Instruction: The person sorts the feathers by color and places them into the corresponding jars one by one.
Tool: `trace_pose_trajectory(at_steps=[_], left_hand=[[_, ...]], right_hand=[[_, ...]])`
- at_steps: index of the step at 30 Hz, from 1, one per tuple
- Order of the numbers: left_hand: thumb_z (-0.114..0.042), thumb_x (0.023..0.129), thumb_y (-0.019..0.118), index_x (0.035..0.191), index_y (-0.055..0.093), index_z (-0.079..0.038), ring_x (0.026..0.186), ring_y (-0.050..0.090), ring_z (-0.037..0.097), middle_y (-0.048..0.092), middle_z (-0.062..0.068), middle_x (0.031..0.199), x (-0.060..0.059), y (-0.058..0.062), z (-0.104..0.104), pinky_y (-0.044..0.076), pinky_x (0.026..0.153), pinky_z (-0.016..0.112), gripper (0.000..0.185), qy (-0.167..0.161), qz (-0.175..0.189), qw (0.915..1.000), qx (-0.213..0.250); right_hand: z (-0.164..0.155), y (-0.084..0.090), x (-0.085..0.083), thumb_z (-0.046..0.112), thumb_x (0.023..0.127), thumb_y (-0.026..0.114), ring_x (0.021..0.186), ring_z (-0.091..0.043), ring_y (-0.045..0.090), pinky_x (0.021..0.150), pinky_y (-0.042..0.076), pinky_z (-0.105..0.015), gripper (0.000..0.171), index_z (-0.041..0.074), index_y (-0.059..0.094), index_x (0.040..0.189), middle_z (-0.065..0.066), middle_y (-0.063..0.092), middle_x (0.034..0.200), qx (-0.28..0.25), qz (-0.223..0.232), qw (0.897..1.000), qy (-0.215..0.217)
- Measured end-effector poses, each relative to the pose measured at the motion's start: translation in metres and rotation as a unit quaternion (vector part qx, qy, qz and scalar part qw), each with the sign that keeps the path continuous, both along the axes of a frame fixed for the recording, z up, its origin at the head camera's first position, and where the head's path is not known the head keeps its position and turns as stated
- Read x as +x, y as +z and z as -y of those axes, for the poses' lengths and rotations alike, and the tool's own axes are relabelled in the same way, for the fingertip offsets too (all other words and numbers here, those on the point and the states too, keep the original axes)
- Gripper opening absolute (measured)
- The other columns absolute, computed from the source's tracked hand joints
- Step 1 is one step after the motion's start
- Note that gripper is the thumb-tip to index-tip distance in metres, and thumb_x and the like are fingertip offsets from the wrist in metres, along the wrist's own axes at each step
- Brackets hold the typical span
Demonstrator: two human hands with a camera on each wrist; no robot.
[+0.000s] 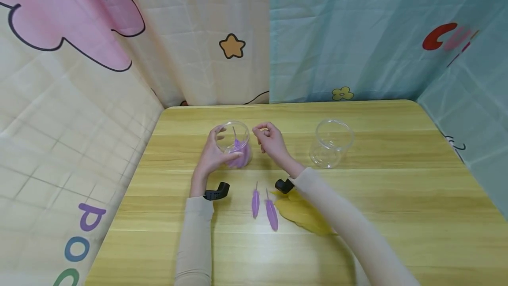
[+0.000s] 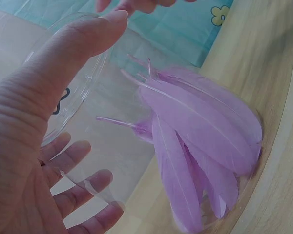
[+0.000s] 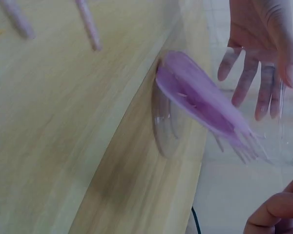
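My left hand (image 1: 211, 156) holds a clear jar (image 1: 248, 138) standing on the table, thumb on the near side and fingers on the far side. Several purple feathers (image 2: 205, 117) lean inside it, quills upward; one quill reaches toward the rim. Just right of the jar's rim, my right hand (image 1: 272, 141) is raised with its fingers loosely curled and nothing visible between them. Two purple feathers lie on the table nearer the body, one smaller (image 1: 255, 203) and one larger (image 1: 271, 214).
A second clear jar (image 1: 332, 147) stands to the right on the wooden table (image 1: 397, 180). Yellow feathers (image 1: 299, 213) lie in a heap, partly under the right forearm. Printed curtains (image 1: 254, 21) hang behind the table, and another covers the left side.
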State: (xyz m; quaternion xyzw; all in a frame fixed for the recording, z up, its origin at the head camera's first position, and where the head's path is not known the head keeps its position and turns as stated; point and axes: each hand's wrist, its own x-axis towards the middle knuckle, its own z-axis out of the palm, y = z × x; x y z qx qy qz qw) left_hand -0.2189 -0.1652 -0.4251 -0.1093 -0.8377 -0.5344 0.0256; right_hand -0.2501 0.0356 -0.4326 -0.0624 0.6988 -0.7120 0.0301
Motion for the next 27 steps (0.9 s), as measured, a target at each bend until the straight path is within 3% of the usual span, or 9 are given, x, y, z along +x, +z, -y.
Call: trace_pose_trajectory(at_steps=[3,6,10,12,14,17,21,23,27], left_hand=[[-0.016,0.066,0.088,0.147,0.022,-0.006,0.129,0.032,0.041,0.031,0.016,0.144,-0.008,-0.014,0.004,0.04,0.092,0.058,0.105,0.003,-0.004,1.0,-0.003],[-0.022,0.065,0.089,0.148,0.021,-0.013,0.13,0.032,0.036,0.031,0.009,0.145,-0.015,-0.026,0.008,0.041,0.092,0.056,0.108,0.007,-0.004,1.0,-0.004],[-0.03,0.063,0.09,0.147,0.023,-0.016,0.129,0.034,0.031,0.033,0.004,0.144,-0.016,-0.029,0.009,0.042,0.092,0.052,0.108,0.01,0.001,0.9999,-0.01],[-0.033,0.062,0.09,0.147,0.024,-0.017,0.129,0.035,0.029,0.034,0.002,0.143,-0.015,-0.028,0.009,0.043,0.091,0.05,0.108,0.013,0.004,0.9998,-0.015],[-0.034,0.062,0.09,0.147,0.024,-0.017,0.129,0.035,0.029,0.034,0.001,0.143,-0.015,-0.027,0.009,0.044,0.091,0.05,0.108,0.014,0.005,0.9997,-0.018],[-0.029,0.064,0.09,0.147,0.023,-0.016,0.13,0.034,0.031,0.032,0.004,0.144,-0.015,-0.027,0.009,0.043,0.091,0.053,0.108,0.013,0.005,0.9998,-0.013],[-0.026,0.064,0.09,0.148,0.022,-0.015,0.13,0.032,0.035,0.031,0.007,0.146,-0.014,-0.026,0.01,0.041,0.091,0.057,0.108,0.01,0.002,0.9999,-0.003],[-0.028,0.064,0.09,0.147,0.023,-0.016,0.13,0.033,0.033,0.032,0.006,0.145,-0.013,-0.026,0.009,0.041,0.091,0.056,0.108,0.012,0.004,0.9999,-0.006],[-0.032,0.063,0.09,0.147,0.024,-0.017,0.129,0.034,0.03,0.033,0.003,0.144,-0.015,-0.027,0.009,0.043,0.092,0.051,0.107,0.014,0.007,0.9998,-0.016]], right_hand=[[-0.014,-0.003,0.001,0.024,0.094,0.061,0.044,-0.012,0.039,0.045,0.037,-0.029,0.023,0.001,0.059,0.099,-0.005,0.049,0.062,0.058,0.028,0.997,0.048],[-0.029,-0.007,0.005,0.027,0.093,0.062,0.046,-0.013,0.041,0.046,0.037,-0.03,0.031,-0.005,0.062,0.096,-0.007,0.051,0.062,0.143,0.054,0.981,0.121],[-0.047,-0.012,0.014,0.025,0.09,0.067,0.044,-0.011,0.044,0.044,0.037,-0.025,0.029,-0.004,0.067,0.09,-0.009,0.055,0.059,0.247,0.096,0.933,0.245],[-0.052,-0.016,0.019,0.021,0.087,0.07,0.042,-0.009,0.044,0.044,0.038,-0.023,0.023,-0.001,0.068,0.085,-0.006,0.056,0.057,0.278,0.116,0.905,0.301],[-0.055,-0.018,0.024,0.018,0.084,0.073,0.041,-0.008,0.044,0.043,0.038,-0.021,0.018,0.001,0.069,0.079,-0.004,0.056,0.055,0.299,0.129,0.884,0.336],[-0.053,-0.02,0.032,0.019,0.081,0.076,0.039,-0.008,0.043,0.04,0.036,-0.019,0.02,0.003,0.069,0.07,-0.002,0.056,0.051,0.34,0.123,0.863,0.352],[-0.044,-0.02,0.042,0.022,0.077,0.08,0.036,-0.008,0.044,0.038,0.036,-0.019,0.028,0.004,0.067,0.06,-0.001,0.056,0.047,0.398,0.091,0.846,0.342],[-0.04,-0.019,0.046,0.02,0.075,0.081,0.036,-0.009,0.046,0.038,0.038,-0.019,0.028,0.005,0.066,0.057,-0.001,0.056,0.046,0.413,0.082,0.843,0.335],[-0.037,-0.019,0.049,0.015,0.074,0.081,0.037,-0.009,0.047,0.039,0.039,-0.019,0.024,0.005,0.066,0.058,-0.001,0.058,0.048,0.422,0.086,0.846,0.313]])
